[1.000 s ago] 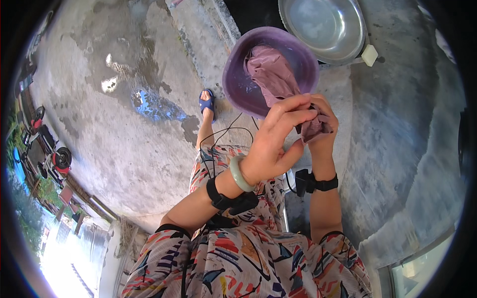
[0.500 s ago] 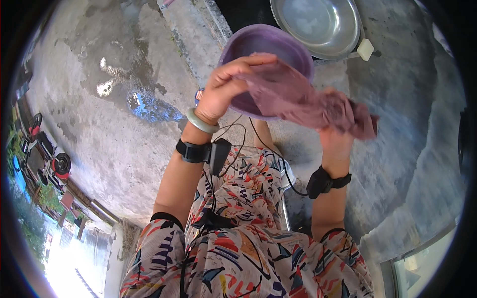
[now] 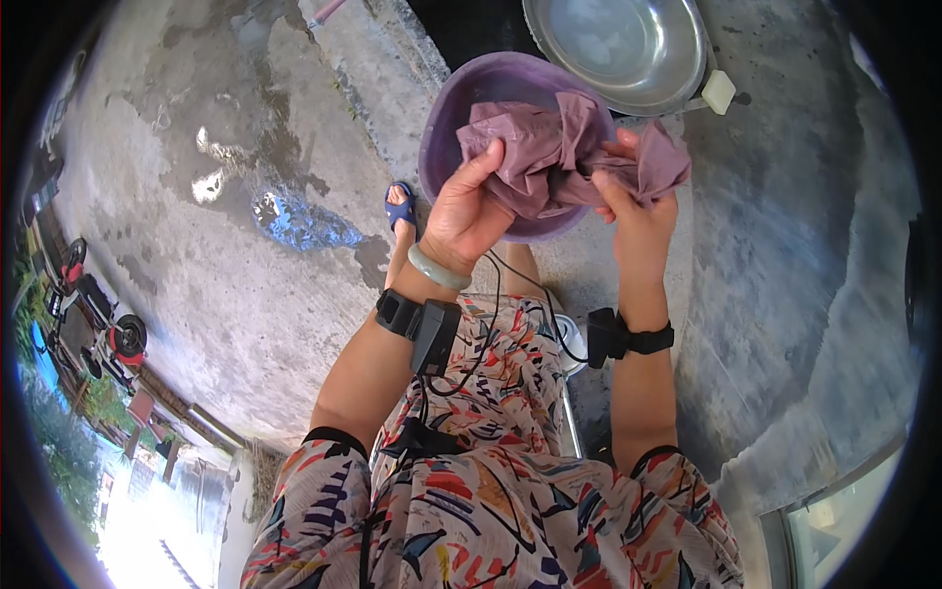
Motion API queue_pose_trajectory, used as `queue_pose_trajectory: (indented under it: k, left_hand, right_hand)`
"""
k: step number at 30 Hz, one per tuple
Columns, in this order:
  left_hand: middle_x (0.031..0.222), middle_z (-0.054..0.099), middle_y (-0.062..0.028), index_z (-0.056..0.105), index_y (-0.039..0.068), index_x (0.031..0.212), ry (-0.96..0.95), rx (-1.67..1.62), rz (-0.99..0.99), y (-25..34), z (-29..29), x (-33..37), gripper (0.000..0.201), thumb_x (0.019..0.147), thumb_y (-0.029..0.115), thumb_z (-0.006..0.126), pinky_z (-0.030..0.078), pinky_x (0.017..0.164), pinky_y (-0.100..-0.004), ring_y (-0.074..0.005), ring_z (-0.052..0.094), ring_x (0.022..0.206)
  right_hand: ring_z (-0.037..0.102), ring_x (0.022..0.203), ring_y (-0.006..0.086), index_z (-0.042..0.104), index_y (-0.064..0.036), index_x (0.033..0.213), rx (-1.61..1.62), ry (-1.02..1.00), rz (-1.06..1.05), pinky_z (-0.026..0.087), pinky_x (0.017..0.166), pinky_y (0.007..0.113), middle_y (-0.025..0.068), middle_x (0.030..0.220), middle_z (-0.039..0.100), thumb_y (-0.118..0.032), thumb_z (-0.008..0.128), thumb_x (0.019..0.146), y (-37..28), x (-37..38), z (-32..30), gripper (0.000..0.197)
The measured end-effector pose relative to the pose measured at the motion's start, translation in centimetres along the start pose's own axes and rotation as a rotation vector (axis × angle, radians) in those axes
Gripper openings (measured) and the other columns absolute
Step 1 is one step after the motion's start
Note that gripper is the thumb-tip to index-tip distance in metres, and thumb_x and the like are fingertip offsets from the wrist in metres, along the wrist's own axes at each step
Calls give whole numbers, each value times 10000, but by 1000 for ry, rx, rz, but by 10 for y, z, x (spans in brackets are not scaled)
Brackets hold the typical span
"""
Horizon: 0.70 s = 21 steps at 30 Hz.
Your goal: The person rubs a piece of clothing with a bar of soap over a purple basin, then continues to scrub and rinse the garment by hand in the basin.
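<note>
A damp-looking mauve piece of cloth [image 3: 530, 147] is bunched between my two hands, above a purple plastic basin [image 3: 438, 123]. My left hand [image 3: 469, 211] grips its left part, thumb on top and the other fingers hidden beneath the folds. On the right, my right hand [image 3: 636, 201] pinches a gathered section, and a loose end sticks out past the fingers. The cloth covers much of the basin's opening, so what the basin holds is mostly hidden. Whether the cloth is a garment I cannot tell.
Beyond the basin stands a large metal basin [image 3: 695, 59], with a pale yellow block [image 3: 718, 92] beside it. A wet patch [image 3: 294, 218] marks the concrete at left. My foot in a blue sandal [image 3: 399, 204] rests near the purple basin. Parked motorbikes [image 3: 108, 329] are at far left.
The cloth, stretched out to the right before, is now bunched up over the purple basin. My left hand has come lower and slightly right, turning palm up; my right hand has shifted slightly left.
</note>
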<state>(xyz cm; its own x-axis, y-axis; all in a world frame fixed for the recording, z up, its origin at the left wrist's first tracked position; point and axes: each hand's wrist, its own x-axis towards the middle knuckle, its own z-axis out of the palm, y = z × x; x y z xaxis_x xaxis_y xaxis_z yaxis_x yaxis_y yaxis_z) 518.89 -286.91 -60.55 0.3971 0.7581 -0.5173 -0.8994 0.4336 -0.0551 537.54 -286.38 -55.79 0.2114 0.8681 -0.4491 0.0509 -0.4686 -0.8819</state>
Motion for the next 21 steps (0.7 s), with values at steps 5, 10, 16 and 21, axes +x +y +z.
queue_pose_trajectory:
  k: [5, 10, 16, 21]
  left_hand:
    - [1329, 562, -125, 474, 27, 1362, -1, 386, 211, 16, 12, 4, 417, 987, 199, 538, 364, 1106, -439, -259, 508, 1258]
    - [1326, 559, -151, 472, 3, 1353, -135, 325, 1, 26, -11, 5, 480, 971, 279, 566, 365, 1101, -445, -296, 502, 1262]
    - [1333, 548, -141, 449, -7, 1366, -346, 404, 61, 17, -13, 4, 511, 949, 247, 602, 367, 1096, -424, -285, 508, 1253]
    - [1250, 611, -95, 526, -14, 1300, -70, 567, 98, 16, 0, 2, 409, 929, 136, 610, 445, 1014, -349, -202, 585, 1145]
  right_hand:
    - [635, 909, 123, 572, -31, 1262, 27, -170, -332, 504, 722, 243, 58, 1184, 622, -70, 808, 729, -9, -20, 3, 585]
    - [597, 889, 143, 599, -35, 1182, -308, -333, -364, 485, 717, 275, 44, 980, 645, -103, 823, 713, -20, -13, 24, 524]
    - [626, 850, 220, 590, -10, 1028, -646, -199, -360, 497, 725, 341, 109, 918, 640, -199, 841, 721, -28, -4, 30, 439]
    - [648, 847, 207, 600, -17, 1010, -422, -229, -317, 518, 729, 343, 89, 904, 670, -211, 834, 734, -20, 3, 18, 411]
